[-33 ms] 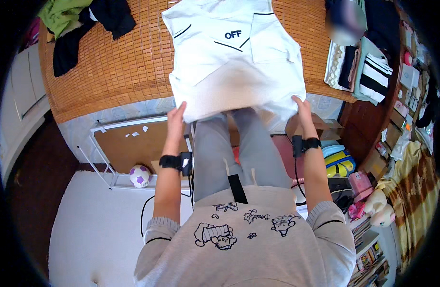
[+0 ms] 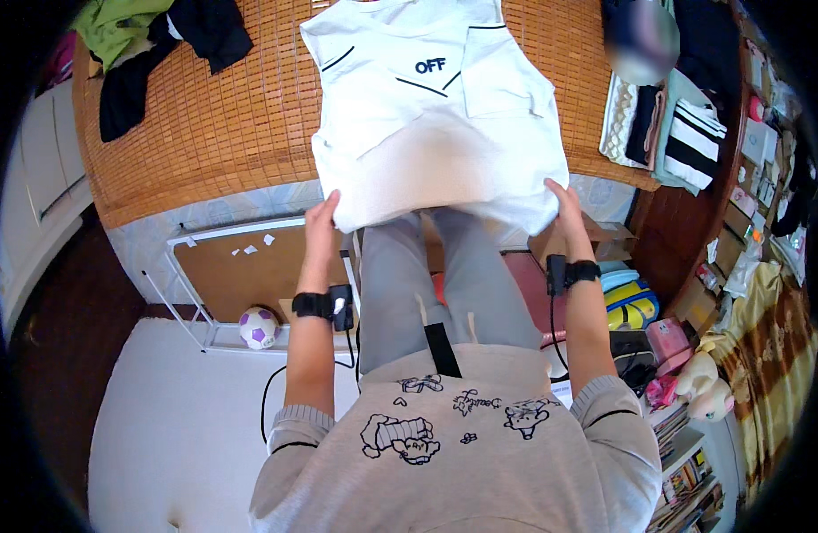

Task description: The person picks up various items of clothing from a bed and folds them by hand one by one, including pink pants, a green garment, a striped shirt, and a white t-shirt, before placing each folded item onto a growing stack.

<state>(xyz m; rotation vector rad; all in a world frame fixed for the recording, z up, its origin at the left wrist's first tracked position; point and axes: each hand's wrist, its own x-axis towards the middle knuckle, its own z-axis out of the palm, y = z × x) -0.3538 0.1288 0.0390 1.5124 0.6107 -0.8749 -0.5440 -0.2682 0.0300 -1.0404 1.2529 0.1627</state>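
A white sleeveless top (image 2: 382,107) with black lettering, thin black lines and a chest pocket lies spread on a woven bamboo mat (image 2: 222,151). Its hem hangs toward me over the mat's near edge. My left hand (image 2: 322,218) pinches the left corner of that hem, fingers closed on the cloth. At the opposite corner my right hand (image 2: 563,206) grips the hem between thumb and fingers. Between the hands the lower middle of the top looks beige and blurred.
Green and black garments (image 2: 124,35) lie at the far left of the mat. Folded clothes (image 2: 691,147) are stacked at its right. Below the near edge lean a white-framed board (image 2: 258,275) and a purple-and-white ball (image 2: 259,329). A crowded shelf (image 2: 755,178) runs along the right.
Only small shifts show: the hem is drawn slightly wider, with my left hand a little further left. Both hands keep hold of the top.
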